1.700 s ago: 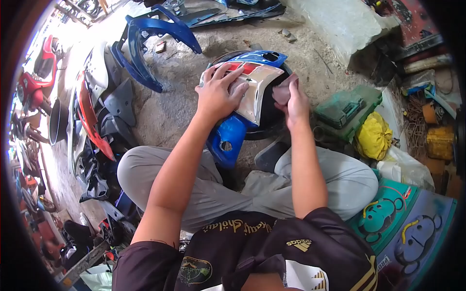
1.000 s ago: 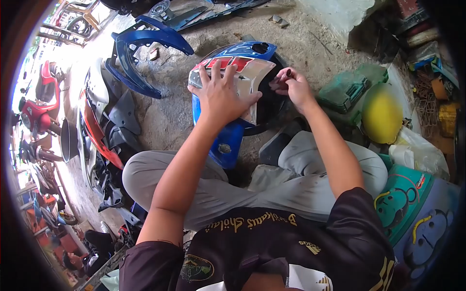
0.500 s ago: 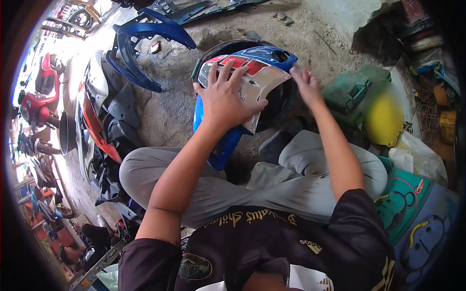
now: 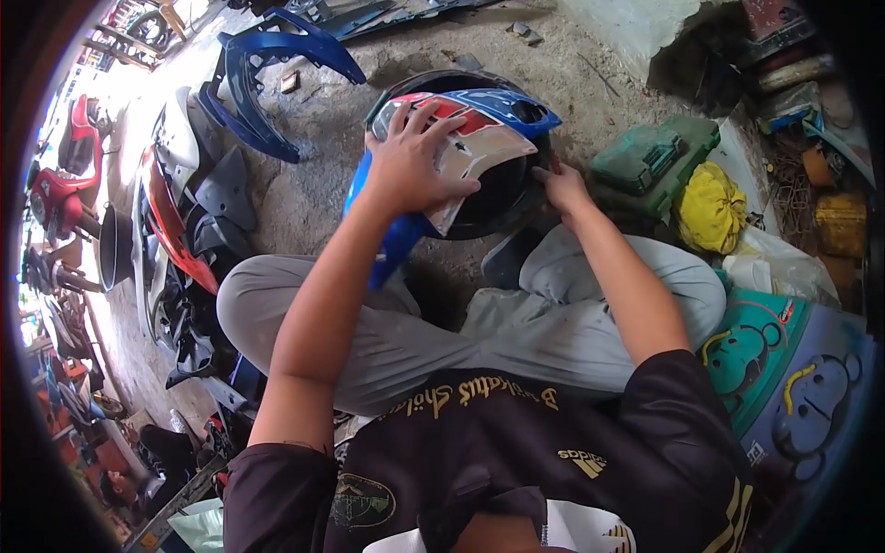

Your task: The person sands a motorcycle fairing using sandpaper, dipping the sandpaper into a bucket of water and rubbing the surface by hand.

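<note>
A motorcycle fairing panel (image 4: 496,150), blue, red and bare beige with worn patches, lies tilted over a round black basin (image 4: 502,198). My left hand (image 4: 410,166) grips it from above, fingers spread across the red part and thumb near the lower edge. A blue section of the panel (image 4: 398,247) hangs below my left wrist. At the basin's right side is my right hand (image 4: 564,191), its fingers drawn together, apart from the panel. Whatever those fingers hold, if anything, is too small to make out.
Another blue fairing piece (image 4: 263,88) lies on the concrete floor. Grey and orange body panels (image 4: 175,221) are heaped at left. Right of the basin are a green tool case (image 4: 650,161), a yellow bundle (image 4: 712,207) and a clear plastic bag (image 4: 784,267). My crossed legs border the work.
My right hand has moved down from the panel's right tip to the basin's side. The panel and my left hand have shifted slightly left, and the view has shifted a little.
</note>
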A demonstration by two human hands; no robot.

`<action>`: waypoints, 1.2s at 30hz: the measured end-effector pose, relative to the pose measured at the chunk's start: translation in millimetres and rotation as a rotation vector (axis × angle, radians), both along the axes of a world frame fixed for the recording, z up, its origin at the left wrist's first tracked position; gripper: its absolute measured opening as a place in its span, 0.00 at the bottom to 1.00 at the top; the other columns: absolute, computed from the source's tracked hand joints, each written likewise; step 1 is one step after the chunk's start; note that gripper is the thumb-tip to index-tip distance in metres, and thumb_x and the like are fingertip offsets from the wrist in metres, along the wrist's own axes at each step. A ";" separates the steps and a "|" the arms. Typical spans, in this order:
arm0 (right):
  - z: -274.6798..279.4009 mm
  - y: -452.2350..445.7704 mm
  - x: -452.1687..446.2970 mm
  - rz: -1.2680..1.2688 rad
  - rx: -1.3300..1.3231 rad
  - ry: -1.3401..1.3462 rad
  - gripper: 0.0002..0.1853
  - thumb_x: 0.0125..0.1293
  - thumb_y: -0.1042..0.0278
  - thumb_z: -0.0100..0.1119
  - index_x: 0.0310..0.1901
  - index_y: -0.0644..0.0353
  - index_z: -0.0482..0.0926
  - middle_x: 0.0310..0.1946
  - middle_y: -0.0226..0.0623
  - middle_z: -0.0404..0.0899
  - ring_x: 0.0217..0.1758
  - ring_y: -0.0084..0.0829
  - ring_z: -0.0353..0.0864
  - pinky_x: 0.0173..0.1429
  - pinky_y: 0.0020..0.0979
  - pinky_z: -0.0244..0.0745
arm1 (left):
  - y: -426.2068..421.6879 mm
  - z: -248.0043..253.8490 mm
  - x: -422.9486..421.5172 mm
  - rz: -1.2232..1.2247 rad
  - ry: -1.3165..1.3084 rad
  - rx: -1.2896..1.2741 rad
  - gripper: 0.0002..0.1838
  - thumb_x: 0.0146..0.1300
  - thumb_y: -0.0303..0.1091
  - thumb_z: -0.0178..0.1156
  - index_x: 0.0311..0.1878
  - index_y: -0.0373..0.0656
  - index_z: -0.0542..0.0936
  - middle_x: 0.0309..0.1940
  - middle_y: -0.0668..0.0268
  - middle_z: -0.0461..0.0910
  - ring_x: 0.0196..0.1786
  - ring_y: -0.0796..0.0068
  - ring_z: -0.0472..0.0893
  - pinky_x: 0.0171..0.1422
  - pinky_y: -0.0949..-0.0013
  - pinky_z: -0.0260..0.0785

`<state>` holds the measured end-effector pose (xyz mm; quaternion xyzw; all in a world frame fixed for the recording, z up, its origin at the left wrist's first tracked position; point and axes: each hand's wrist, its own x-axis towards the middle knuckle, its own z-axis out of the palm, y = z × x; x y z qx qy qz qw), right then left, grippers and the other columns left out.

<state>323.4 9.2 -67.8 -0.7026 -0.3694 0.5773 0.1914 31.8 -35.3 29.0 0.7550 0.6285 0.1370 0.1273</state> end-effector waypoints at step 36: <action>56.2 -17.9 -1.2 0.306 0.269 0.156 0.14 0.78 0.55 0.73 0.40 0.56 0.85 0.32 0.17 0.78 0.34 0.12 0.70 0.39 0.24 0.67 | 10.8 4.2 29.0 -0.080 0.141 -0.007 0.37 0.66 0.62 0.72 0.79 0.73 0.78 0.82 0.69 0.71 0.87 0.38 0.61 0.77 0.10 0.54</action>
